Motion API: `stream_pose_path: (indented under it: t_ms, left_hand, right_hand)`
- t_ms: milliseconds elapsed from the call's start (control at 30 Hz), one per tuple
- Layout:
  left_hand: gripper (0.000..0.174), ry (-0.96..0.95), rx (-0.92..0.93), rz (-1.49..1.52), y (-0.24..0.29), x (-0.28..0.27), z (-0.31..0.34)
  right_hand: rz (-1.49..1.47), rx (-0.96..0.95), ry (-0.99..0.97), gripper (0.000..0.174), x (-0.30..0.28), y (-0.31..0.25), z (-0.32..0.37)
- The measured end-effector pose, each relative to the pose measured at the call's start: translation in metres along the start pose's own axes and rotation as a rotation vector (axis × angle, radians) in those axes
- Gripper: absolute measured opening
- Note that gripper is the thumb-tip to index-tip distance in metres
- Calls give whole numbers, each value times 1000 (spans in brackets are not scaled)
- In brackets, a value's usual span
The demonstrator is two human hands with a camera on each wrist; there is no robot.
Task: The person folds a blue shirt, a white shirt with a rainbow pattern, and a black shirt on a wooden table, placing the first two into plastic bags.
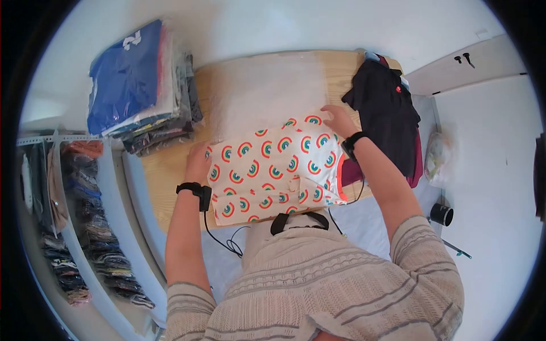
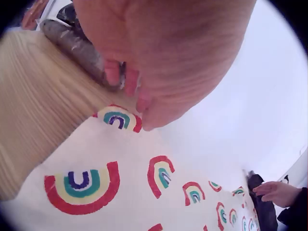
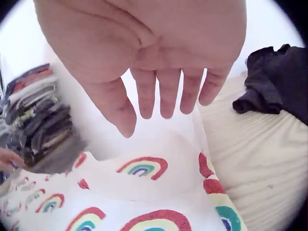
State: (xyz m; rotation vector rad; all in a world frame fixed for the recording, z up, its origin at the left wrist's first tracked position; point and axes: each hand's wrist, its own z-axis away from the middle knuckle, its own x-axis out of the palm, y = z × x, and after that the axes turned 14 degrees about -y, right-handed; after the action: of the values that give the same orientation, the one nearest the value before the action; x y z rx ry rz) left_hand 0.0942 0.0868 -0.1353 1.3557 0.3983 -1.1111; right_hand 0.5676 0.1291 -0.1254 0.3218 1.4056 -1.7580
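Observation:
A white cloth with rainbow prints point(image 1: 275, 170) lies on the wooden table point(image 1: 159, 184), its lower edge towards the person's body. At its upper left corner, the left hand point(image 1: 197, 163) has thumb and index finger close together on the cloth's edge, pinching it; in the left wrist view this hand point(image 2: 163, 53) covers part of the corner. The right hand point(image 1: 339, 121) is over the cloth's upper right edge. Its fingers are extended and the thumb apart in the right wrist view, where the hand point(image 3: 149, 53) holds nothing above the printed cloth point(image 3: 144, 192).
Behind the cloth lies a translucent plastic sheet point(image 1: 267, 85). A tall stack of bagged garments point(image 1: 128, 74) stands at the back left, dark folded clothes point(image 1: 387, 113) at the right. Shelves of packed clothes point(image 1: 102, 227) stand left. A black cable point(image 1: 219, 241) hangs from the left wrist.

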Motion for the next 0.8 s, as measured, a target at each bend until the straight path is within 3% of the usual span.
stream_pose_path:
  t_ms: [67,233,300,333,367,467,533,600,767,800]
  left_hand:
    - [45,17,5,16,-9,10,-15]
    - [39,-176,-162,-75,11,6,-29]
    - [37,-221,-139,-142,6,8,-31]
    - [34,-254,-112,-211,2,7,-30]
    - [34,-258,-117,-210,-2,6,-30]
    - [29,-216,-42,8,-5,6,-14]
    - [26,-62,89,-2,11,-3,3]
    - [25,-51,92,-6,15,-4,15]
    - [23,-17,143,-52,25,-7,47]
    - [22,-47,169,-87,24,-3,54]
  right_hand:
    - [306,-126,132,38,11,5,-23]
    - [313,-18,116,32,21,8,-37]
    - [277,182,2,26,20,8,-39]
    - [392,65,36,21,20,14,-36]
    - [390,65,30,21,15,18,-34]
    - [267,-178,201,25,7,21,-12]
    - [94,-82,145,25,1,3,24]
    - [-110,37,41,25,-5,-16,54]
    - [-126,54,-32,22,3,-37,116]
    - [-80,-12,-52,21,8,-35,125]
